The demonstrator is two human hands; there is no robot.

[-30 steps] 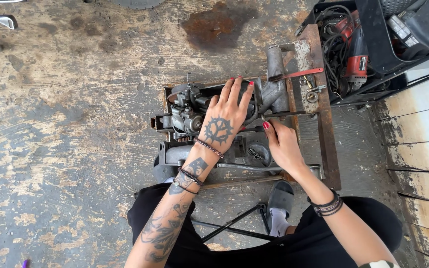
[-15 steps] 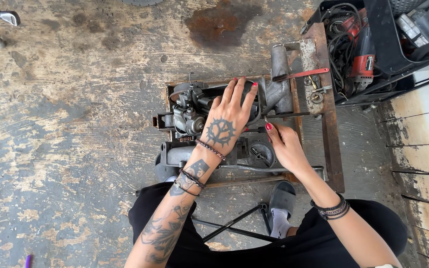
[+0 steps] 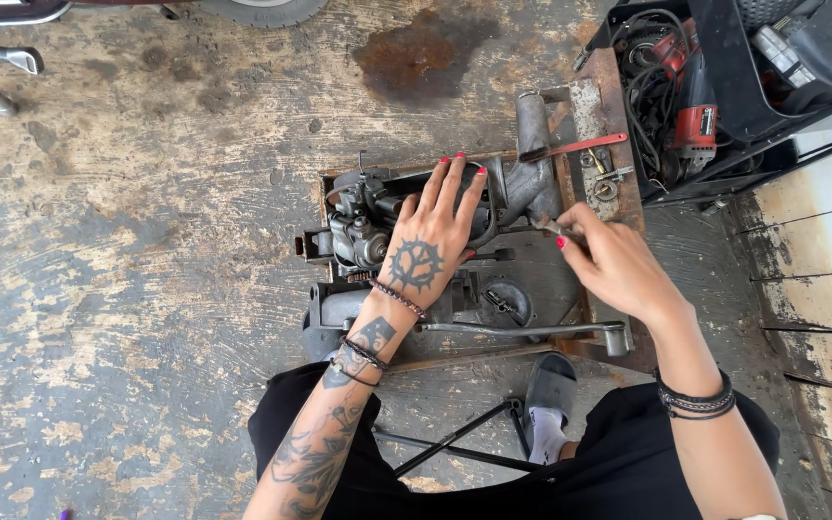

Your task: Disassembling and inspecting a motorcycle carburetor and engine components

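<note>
Greasy engine assembly (image 3: 377, 226) lying in a rusty metal frame (image 3: 618, 125) on the stained concrete floor (image 3: 146, 289). Left hand (image 3: 430, 246) laid flat on top of the engine, fingers spread and reaching toward a grey cast housing (image 3: 532, 173) just right of it. Right hand (image 3: 613, 265) to the right of the engine, thumb and forefinger pressed together on what looks like a small metal part (image 3: 543, 223) at the foot of the housing; too small to tell exactly. Red-handled tool (image 3: 575, 147) resting across the frame beyond the housing. Long grey lever (image 3: 522, 330) stretched along the near side of the engine, between it and the knees. Red angle grinder (image 3: 695, 111) with coiled black cable in a black crate (image 3: 724, 58), well right of the engine. Sandalled foot (image 3: 551, 395) just below the lever.

Compared with a second ago: right hand shifted from the middle of the frame up to the housing's base; left hand barely moved.
</note>
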